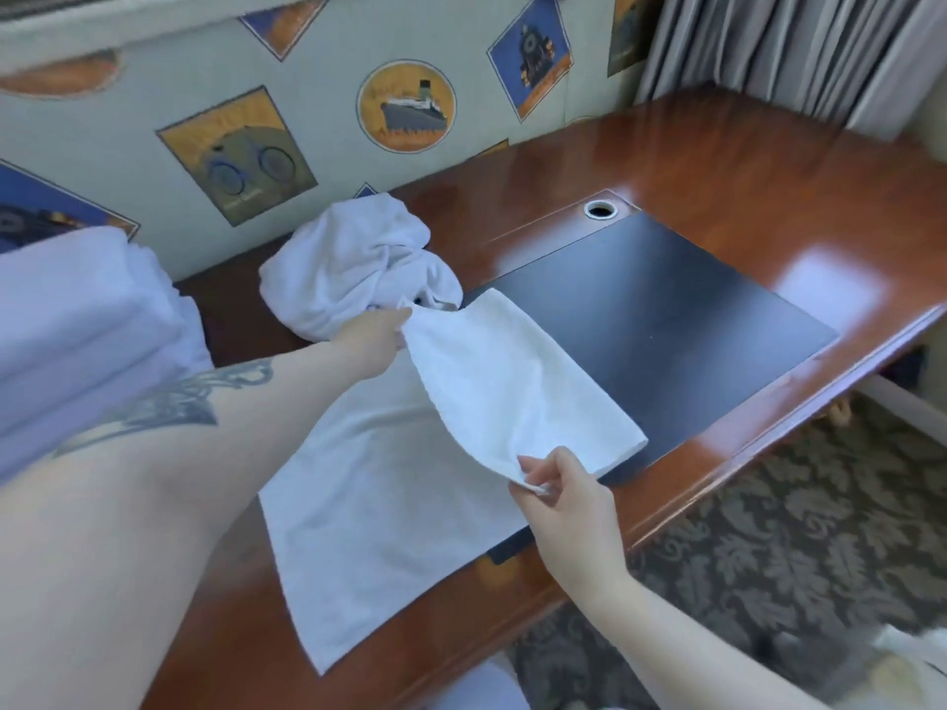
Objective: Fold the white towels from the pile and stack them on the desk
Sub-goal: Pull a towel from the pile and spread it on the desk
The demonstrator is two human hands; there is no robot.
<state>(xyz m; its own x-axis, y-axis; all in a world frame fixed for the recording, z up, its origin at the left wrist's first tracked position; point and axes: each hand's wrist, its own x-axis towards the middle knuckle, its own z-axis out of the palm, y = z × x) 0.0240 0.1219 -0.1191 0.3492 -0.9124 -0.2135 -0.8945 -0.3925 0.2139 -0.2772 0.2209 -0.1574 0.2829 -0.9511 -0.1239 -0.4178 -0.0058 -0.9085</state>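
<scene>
While the white towel [410,484] lies spread over the wooden desk [743,207] and its dark inlay [666,320], the left hand [376,340] pinches its far corner and the right hand [558,497] pinches the near one, lifting the right half into a fold. The crumpled pile [353,263] sits at eleven o'clock; folded towels [77,320] are stacked at nine o'clock.

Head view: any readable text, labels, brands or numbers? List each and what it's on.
None can be read.
Ship badge on the wallpaper: lettering around the rim, too blurred.
Bicycle poster print: a line under the bicycle, too blurred.
Locomotive print: lettering too blurred.
Towel, crumpled pile, desk: no text visible.
</scene>
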